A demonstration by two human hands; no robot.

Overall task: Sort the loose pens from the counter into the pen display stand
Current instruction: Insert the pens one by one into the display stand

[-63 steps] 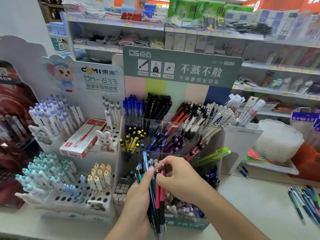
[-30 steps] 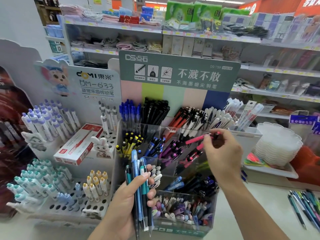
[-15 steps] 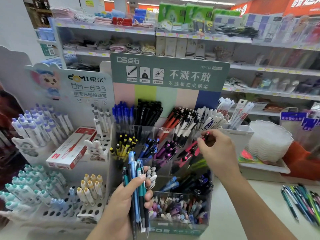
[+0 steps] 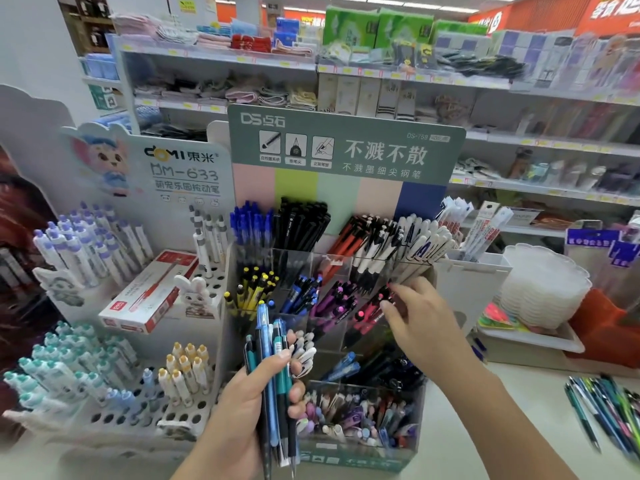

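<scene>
Clutching a bundle of pens (image 4: 273, 375) upright in the left hand (image 4: 242, 414) for easy picking, the person reached the right hand (image 4: 419, 320), its grip loose, into the pen display stand (image 4: 346, 459), more loose pens (image 4: 602, 410) waiting on the counter (image 4: 519, 427).

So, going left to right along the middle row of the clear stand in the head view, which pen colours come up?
Yellow pens → blue pens → purple pens → pink-and-black pens, where the right hand is reaching.
</scene>
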